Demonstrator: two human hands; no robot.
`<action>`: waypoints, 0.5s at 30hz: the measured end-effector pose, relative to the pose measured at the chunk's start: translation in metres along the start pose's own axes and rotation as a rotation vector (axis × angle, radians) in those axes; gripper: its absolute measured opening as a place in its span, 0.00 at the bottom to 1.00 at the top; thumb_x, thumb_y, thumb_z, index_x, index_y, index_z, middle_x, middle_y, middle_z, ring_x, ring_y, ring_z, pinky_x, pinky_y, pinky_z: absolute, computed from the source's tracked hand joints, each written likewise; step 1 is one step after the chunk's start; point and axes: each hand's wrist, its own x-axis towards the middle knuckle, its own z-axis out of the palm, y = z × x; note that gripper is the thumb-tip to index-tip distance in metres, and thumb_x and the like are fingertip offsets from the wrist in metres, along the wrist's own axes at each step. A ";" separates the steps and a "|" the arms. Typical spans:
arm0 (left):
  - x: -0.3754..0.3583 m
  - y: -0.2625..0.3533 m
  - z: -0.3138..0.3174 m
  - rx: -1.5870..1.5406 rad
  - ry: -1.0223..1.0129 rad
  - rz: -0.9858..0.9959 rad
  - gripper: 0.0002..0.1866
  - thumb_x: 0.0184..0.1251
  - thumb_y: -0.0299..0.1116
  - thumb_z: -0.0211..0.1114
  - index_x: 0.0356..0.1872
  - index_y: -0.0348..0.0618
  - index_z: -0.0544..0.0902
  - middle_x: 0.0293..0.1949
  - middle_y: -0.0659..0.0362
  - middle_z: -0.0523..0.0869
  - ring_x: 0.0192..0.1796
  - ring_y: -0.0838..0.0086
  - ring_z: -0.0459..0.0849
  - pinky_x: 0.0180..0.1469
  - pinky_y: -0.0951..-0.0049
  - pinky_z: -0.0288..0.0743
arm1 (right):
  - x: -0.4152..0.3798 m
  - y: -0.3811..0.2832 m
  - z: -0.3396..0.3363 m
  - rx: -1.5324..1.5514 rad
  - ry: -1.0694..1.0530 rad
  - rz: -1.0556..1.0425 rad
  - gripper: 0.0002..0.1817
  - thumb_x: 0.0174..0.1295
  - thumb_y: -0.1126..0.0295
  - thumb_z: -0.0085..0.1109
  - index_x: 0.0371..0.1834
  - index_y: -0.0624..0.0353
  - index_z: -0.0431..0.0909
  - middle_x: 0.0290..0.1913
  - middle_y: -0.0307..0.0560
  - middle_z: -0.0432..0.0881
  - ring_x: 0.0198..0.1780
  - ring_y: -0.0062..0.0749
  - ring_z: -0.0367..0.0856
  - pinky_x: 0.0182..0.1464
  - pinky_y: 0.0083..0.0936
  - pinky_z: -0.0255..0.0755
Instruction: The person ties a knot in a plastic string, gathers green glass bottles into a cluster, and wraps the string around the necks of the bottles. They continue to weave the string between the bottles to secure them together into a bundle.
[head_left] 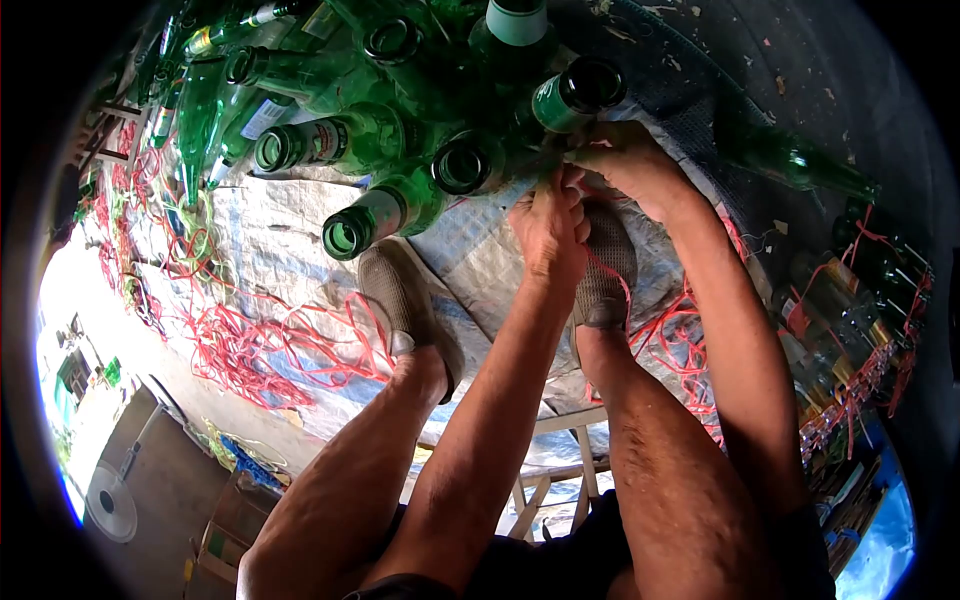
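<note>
Bare knees and thighs fill the bottom of the view, person seated, feet in grey-brown mesh slip-on shoes (405, 300) planted on a white woven plastic sheet (270, 250). Left hand (550, 225) reaches forward between the legs, fingers curled tight, pinching a thin red plastic string (608, 272) that trails down over the right shoe. Right hand (625, 160) sits just beyond it, fingers closed around the neck area of a bundle of empty green glass bottles (440, 150); whether it also grips the string, cannot tell. Bundle lies just ahead of the shoes, bottle mouths pointing toward the camera, both hands touching its right edge. Single loose green glass bottle (800, 160) lies on its side well to the right on a dark mat. Tangled heap of red plastic strings (260, 350) spreads over the sheet left of the left foot. More bottles tied with red string (850, 310) stacked at far right. White standing fan (110, 500) at lower left.
</note>
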 end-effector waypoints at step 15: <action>0.023 -0.017 -0.011 -0.383 -0.132 -0.185 0.10 0.77 0.40 0.67 0.34 0.55 0.79 0.18 0.75 0.65 0.16 0.85 0.52 0.19 0.78 0.41 | 0.001 -0.004 -0.007 -0.001 -0.054 0.077 0.11 0.63 0.69 0.70 0.45 0.63 0.88 0.41 0.45 0.89 0.42 0.27 0.84 0.45 0.27 0.78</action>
